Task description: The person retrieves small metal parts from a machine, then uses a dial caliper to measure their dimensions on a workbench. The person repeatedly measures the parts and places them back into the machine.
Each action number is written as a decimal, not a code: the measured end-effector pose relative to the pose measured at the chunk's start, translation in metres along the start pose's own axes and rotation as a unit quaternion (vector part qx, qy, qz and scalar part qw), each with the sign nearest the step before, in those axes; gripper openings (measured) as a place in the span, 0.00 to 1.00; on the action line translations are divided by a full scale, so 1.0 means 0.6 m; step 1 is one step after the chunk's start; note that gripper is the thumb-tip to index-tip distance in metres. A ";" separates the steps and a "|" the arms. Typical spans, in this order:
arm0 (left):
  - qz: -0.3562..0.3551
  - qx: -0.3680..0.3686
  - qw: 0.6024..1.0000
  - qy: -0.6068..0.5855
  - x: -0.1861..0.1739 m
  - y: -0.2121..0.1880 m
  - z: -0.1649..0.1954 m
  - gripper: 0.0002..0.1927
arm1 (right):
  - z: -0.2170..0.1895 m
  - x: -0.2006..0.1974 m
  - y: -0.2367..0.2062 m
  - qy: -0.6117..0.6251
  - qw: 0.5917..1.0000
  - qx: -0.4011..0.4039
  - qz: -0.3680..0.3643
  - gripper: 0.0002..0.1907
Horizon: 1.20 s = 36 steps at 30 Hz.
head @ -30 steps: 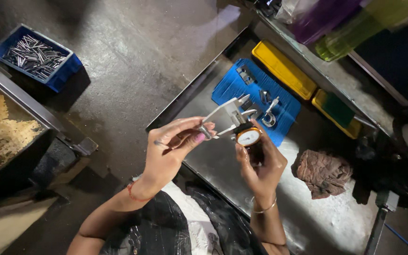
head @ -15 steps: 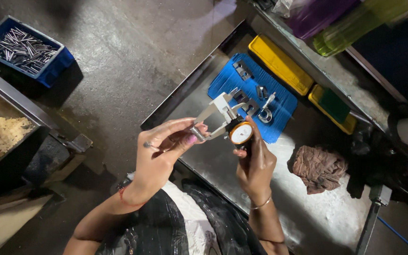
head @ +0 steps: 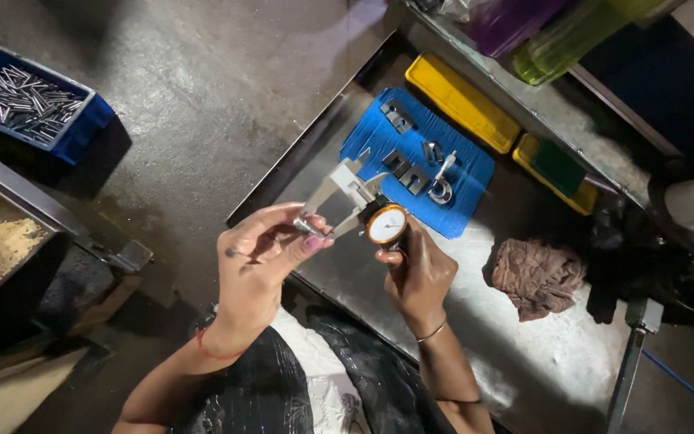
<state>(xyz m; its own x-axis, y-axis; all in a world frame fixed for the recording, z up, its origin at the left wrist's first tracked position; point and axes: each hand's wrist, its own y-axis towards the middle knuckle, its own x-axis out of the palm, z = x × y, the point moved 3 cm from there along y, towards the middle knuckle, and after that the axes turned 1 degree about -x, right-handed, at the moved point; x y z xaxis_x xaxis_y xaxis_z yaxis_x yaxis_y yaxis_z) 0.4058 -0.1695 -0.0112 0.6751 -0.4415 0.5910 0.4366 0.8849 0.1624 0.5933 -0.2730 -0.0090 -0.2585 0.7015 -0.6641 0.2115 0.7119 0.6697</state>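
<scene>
My right hand (head: 417,273) grips a dial caliper (head: 363,202) by its round orange-rimmed dial, thumb beside the face. The caliper's steel jaws point up and left. My left hand (head: 260,261) holds a thin dark metal pin (head: 271,241) between thumb and fingers, its end at the caliper's jaws. Both hands hover over the front edge of a steel table (head: 524,354).
A blue mat (head: 379,133) on the table carries several small metal parts. A yellow tray (head: 461,100) and a yellow-green tray (head: 556,170) lie behind it. A brown rag (head: 536,275) sits to the right. On the floor, a blue bin (head: 82,128) holds several metal pins.
The view has shifted slightly. Both hands stay together with the caliper and pin, and the caliper's dial now faces the camera more squarely.
</scene>
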 end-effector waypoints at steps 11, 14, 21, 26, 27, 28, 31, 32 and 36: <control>0.000 0.021 0.999 0.032 -0.014 0.008 -0.004 0.16 | -0.009 0.004 0.007 0.101 0.988 0.075 -0.085 0.28; -0.003 0.024 0.999 0.029 -0.015 0.011 -0.001 0.16 | -0.017 0.000 0.012 0.154 0.979 0.082 -0.103 0.30; -0.024 0.029 0.999 0.022 -0.017 0.011 0.006 0.16 | -0.012 0.015 0.005 0.144 0.982 0.069 -0.096 0.28; -0.046 0.049 0.996 0.056 -0.017 0.009 0.015 0.17 | -0.002 0.028 -0.008 0.118 0.990 0.025 -0.071 0.24; -0.052 0.056 0.995 0.060 -0.017 0.008 0.017 0.17 | -0.002 0.029 -0.010 0.122 0.990 0.023 -0.066 0.23; -0.050 0.055 0.995 0.068 -0.017 0.008 0.018 0.17 | -0.001 0.031 -0.011 0.127 0.990 0.021 -0.061 0.23; -0.044 0.048 0.994 0.086 -0.018 0.005 0.021 0.17 | -0.001 0.035 -0.015 0.117 0.990 0.046 -0.060 0.21; -0.043 0.042 0.994 0.088 -0.018 0.005 0.022 0.17 | 0.000 0.037 -0.015 0.111 0.990 0.061 -0.062 0.21; -0.044 0.044 0.996 0.058 -0.018 0.005 0.026 0.18 | -0.002 0.046 -0.016 0.084 0.994 0.064 -0.035 0.13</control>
<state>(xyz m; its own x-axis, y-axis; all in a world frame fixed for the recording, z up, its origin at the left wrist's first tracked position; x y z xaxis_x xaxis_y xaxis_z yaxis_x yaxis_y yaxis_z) 0.3906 -0.1598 -0.0045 0.7029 -0.5284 0.4761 0.4473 0.8489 0.2817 0.5830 -0.2604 -0.0331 -0.4281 0.6431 -0.6350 0.3032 0.7641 0.5694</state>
